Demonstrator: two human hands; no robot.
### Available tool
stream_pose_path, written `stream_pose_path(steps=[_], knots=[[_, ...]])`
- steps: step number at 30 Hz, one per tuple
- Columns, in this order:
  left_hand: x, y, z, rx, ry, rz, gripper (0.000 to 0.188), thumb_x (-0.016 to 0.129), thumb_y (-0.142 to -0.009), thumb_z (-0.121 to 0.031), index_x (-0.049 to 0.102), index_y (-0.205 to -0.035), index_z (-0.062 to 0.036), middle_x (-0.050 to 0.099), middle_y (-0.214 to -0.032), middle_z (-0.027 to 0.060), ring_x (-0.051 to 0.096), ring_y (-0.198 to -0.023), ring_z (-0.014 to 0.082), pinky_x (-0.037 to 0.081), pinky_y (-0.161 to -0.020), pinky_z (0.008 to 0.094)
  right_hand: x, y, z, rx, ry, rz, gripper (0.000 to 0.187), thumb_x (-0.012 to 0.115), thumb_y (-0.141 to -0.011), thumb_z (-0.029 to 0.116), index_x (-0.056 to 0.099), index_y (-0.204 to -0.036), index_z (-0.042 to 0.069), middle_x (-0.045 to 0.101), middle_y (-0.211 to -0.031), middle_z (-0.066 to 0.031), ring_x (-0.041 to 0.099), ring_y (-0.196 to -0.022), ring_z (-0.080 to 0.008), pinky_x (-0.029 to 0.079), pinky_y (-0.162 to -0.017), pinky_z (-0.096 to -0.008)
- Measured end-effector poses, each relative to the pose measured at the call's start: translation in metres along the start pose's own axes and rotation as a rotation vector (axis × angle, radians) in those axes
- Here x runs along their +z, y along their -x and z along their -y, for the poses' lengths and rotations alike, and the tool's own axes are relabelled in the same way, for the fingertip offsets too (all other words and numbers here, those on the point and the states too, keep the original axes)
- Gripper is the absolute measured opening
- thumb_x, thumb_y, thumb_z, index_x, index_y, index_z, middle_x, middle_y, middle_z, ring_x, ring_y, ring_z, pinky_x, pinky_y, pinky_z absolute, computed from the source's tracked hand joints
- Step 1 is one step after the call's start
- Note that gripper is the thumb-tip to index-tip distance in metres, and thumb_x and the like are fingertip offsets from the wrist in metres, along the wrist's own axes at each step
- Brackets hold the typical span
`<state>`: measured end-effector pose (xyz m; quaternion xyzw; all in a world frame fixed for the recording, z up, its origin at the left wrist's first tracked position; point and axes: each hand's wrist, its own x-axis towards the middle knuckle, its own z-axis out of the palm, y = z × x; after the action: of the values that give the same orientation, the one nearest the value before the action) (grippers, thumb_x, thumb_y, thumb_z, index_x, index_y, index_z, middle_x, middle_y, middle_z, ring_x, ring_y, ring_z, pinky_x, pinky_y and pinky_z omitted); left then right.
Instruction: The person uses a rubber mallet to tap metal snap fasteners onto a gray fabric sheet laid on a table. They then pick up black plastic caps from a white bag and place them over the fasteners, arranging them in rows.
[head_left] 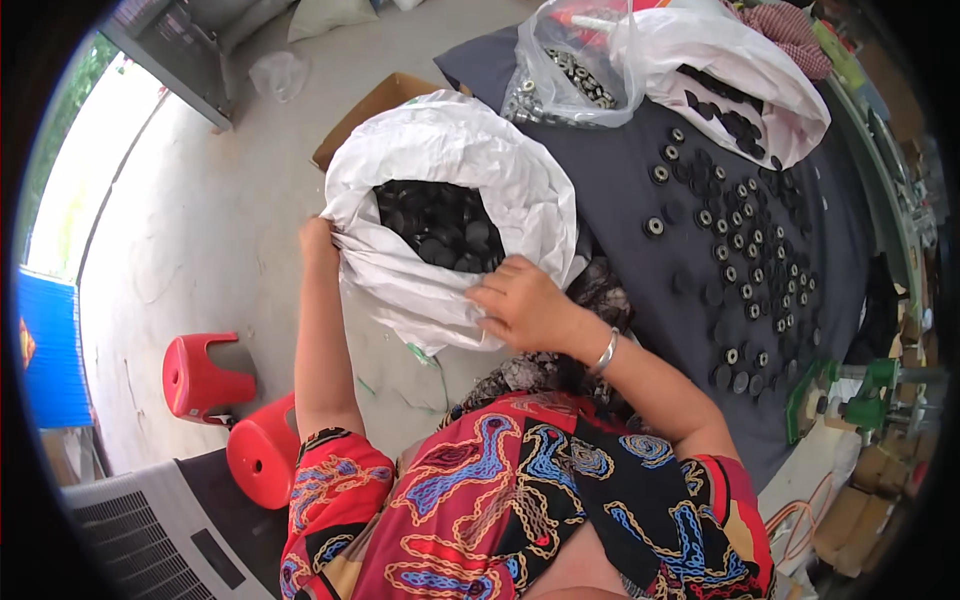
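Observation:
A big white woven sack (pixel 535 195) stands in front of me with its rim rolled outward. Its mouth shows many round black caps (pixel 440 225) heaped inside. My left hand (pixel 319 243) is closed on the sack's left side, its fingers partly hidden by the folds. On the near right part of the rim, my right hand (pixel 522 303) pinches the white fabric between bent fingers. A silver bangle (pixel 606 352) circles my right wrist.
Right of the sack, a dark cloth-covered table (pixel 640 290) bears scattered metal-centred rings (pixel 737 240) and black caps. Beyond lie a clear bag (pixel 590 85) of metal parts and another white sack (pixel 700 50). Red stools (pixel 205 375) stand left; a cardboard box (pixel 375 105) sits behind.

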<state>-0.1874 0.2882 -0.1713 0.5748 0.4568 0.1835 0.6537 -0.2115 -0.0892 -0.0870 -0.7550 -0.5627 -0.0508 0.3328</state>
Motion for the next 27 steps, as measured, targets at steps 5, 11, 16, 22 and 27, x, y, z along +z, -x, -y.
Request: stream_pose_path(steps=[5,11,16,22,27], knots=[[-0.024,0.042,0.0,0.395,0.003,0.0,0.042,0.057,-0.077,-0.003,0.052,-0.118,0.0042,0.059,-0.095,0.0109,0.058,-0.078,0.0184,0.049,-0.068,0.0318,-0.011,0.006,0.003,-0.03,0.06,-0.049,0.032,0.07,-0.072,0.012,0.063,-0.102,0.004,0.06,-0.081,-0.0064,0.059,-0.08,-0.0239,0.044,-0.091,-0.0375],[-0.037,0.125,-0.038,1.176,-0.357,-0.388,0.05,0.065,-0.078,-0.003,0.05,-0.125,0.0034,0.063,-0.099,0.012,0.063,-0.086,0.0226,0.049,-0.077,0.0318,-0.007,0.014,0.007,-0.002,0.058,-0.094,0.028,0.069,-0.073,0.009,0.065,-0.1,0.004,0.06,-0.082,-0.0081,0.06,-0.082,-0.0244,0.045,-0.096,-0.041],[-0.006,0.178,-0.061,1.394,-0.505,0.05,0.029,0.061,-0.08,0.004,0.063,-0.109,0.0005,0.066,-0.103,0.0128,0.064,-0.09,0.0231,0.049,-0.08,0.0289,-0.027,0.011,0.004,0.004,0.135,-0.183,0.011,0.065,-0.076,0.008,0.062,-0.085,0.005,0.056,-0.071,-0.0075,0.059,-0.073,-0.0263,0.049,-0.087,-0.0397],[0.059,0.171,-0.065,1.126,-0.742,0.548,0.024,0.064,-0.077,0.002,0.067,-0.101,-0.0006,0.067,-0.099,0.0137,0.066,-0.087,0.0286,0.05,-0.076,0.0321,-0.04,0.005,0.001,0.179,0.167,-0.181,0.007,0.061,-0.079,0.007,0.056,-0.08,0.004,0.059,-0.073,-0.0112,0.059,-0.065,-0.0301,0.049,-0.069,-0.0413],[0.098,0.15,-0.05,1.404,-0.949,0.573,0.022,0.068,-0.074,-0.002,0.068,-0.096,-0.0004,0.066,-0.101,0.0163,0.064,-0.086,0.0338,0.05,-0.074,0.0378,-0.032,-0.025,-0.008,0.369,0.234,-0.228,0.01,0.056,-0.08,0.004,0.058,-0.09,0.003,0.063,-0.084,-0.0129,0.064,-0.07,-0.0326,0.051,-0.063,-0.0422]])
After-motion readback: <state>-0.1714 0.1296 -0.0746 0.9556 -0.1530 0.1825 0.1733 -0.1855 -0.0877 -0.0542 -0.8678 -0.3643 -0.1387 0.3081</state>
